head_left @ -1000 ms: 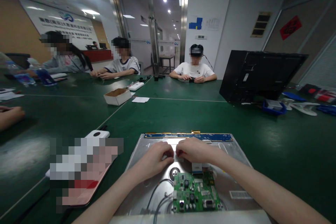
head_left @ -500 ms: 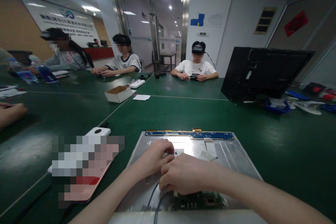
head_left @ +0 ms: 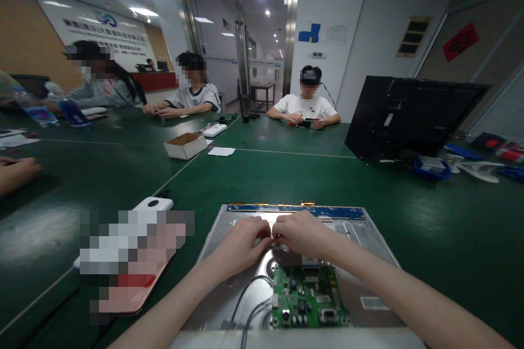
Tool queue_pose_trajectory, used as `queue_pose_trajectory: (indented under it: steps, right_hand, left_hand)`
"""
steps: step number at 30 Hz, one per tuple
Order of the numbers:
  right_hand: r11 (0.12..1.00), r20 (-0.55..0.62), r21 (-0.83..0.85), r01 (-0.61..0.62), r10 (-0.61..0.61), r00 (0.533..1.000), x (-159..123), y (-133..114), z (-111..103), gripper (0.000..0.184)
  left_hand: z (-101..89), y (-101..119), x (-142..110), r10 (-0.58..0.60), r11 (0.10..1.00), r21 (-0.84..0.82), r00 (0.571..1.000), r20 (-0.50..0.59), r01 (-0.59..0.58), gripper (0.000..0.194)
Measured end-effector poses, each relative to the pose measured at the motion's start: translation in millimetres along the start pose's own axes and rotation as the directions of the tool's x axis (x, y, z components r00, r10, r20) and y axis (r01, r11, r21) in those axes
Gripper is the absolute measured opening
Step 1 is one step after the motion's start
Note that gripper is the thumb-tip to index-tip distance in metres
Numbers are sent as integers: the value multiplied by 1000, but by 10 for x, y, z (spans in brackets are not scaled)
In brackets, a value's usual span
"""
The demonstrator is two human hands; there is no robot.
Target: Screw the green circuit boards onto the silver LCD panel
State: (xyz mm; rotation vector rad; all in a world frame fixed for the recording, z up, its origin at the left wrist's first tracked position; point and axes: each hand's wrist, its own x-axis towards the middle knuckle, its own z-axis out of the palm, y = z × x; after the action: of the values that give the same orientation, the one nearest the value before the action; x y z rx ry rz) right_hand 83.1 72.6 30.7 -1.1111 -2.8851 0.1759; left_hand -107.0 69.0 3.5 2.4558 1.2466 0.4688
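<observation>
In front of me lies a flat metal display panel (head_left: 355, 299), back side up. A long blue circuit strip (head_left: 344, 212) runs along its far edge. Nearer to me a green circuit board (head_left: 305, 301) sits on the panel, with dark cables (head_left: 244, 290) leading off its left side. Over the panel's far middle, my left hand (head_left: 248, 241) is curled with thumb and fingers pinched together. My right hand (head_left: 301, 233) faces it closely, its fingers also bent inward in a pinch. Whatever the fingertips hold, if anything, is hidden.
To the left lie a white power bank (head_left: 153, 204) and a pink flat case (head_left: 135, 300), partly pixelated. A small open box (head_left: 185, 146) stands further off. A black monitor (head_left: 413, 114) and a blue tray (head_left: 432, 168) are on the right. Several people sit around the green table (head_left: 266, 180).
My right hand has moved away from me and slightly right, off the green circuit board, which now shows. My left hand has hardly moved.
</observation>
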Motion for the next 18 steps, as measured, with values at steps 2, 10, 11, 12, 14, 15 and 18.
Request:
queue_pose_trajectory:
  steps: [2,10,11,12,14,15,18]
  right_hand:
    - [1000,14,1,-19,19,1000,-23,37,-4,16]
    - [1000,74,7,-12,11,997,-563,-380,-271,44]
    - [1000,92,-9,6,-5,996,-633,-451,-285,55]
    - [999,128,-28,42,-38,991,-688,-513,-283,67]
    - [991,169,-92,102,-85,982,-751,-601,-228,82]
    - [983,170,-135,127,-103,980,-762,-626,-182,81]
    - [968,127,-218,122,-95,987,-747,-645,-47,69]
  left_hand:
    - [-9,17,-6,-7,1000,29,1000,7,7,10]
    - [-13,29,-24,9,996,88,1000,4,-9,7]
    - [-13,31,-23,7,996,92,1000,6,-8,6]
    - [-13,33,-20,4,996,94,1000,9,-5,6]
    - [-18,39,-14,-1,996,91,1000,21,-1,6]
    - [-21,41,-11,-1,996,91,1000,27,-1,6]
    - [-31,45,-6,6,995,98,1000,30,-9,7]
